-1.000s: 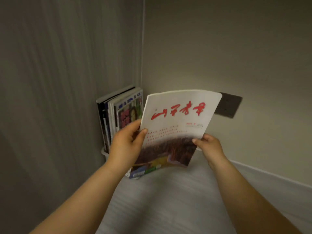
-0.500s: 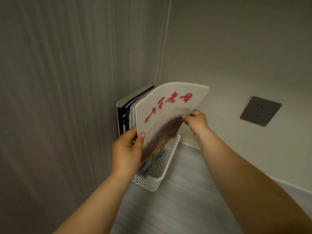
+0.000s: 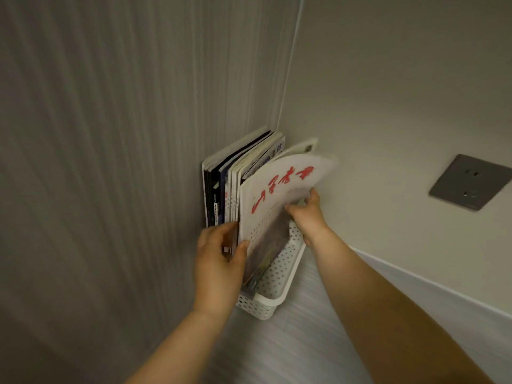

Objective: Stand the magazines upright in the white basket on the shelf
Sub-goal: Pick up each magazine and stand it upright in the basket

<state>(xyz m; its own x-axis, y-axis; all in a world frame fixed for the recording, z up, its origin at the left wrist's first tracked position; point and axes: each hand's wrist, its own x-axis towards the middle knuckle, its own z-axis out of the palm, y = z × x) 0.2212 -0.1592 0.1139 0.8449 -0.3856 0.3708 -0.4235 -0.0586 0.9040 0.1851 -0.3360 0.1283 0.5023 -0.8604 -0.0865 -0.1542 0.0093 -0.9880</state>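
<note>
A white perforated basket [image 3: 279, 284] stands on the shelf in the corner, against the left wall. Several magazines [image 3: 230, 178] stand upright in it along that wall. A white magazine with red characters [image 3: 277, 189] is partly inside the basket, its cover bowed and its lower end below the rim. My left hand [image 3: 219, 261] pinches its near edge, thumb on the cover. My right hand [image 3: 307, 214] grips its far edge from the right, above the basket's rim.
A grey striped wall panel [image 3: 110, 162] rises at the left, a plain wall [image 3: 388, 92] at the back. A dark grey wall socket [image 3: 468, 182] sits on the back wall at the right. The shelf surface [image 3: 291, 350] stretches toward me.
Both hands have carried the white magazine from in front of me into the basket, turning it edge-on and lowering it beside the standing magazines.
</note>
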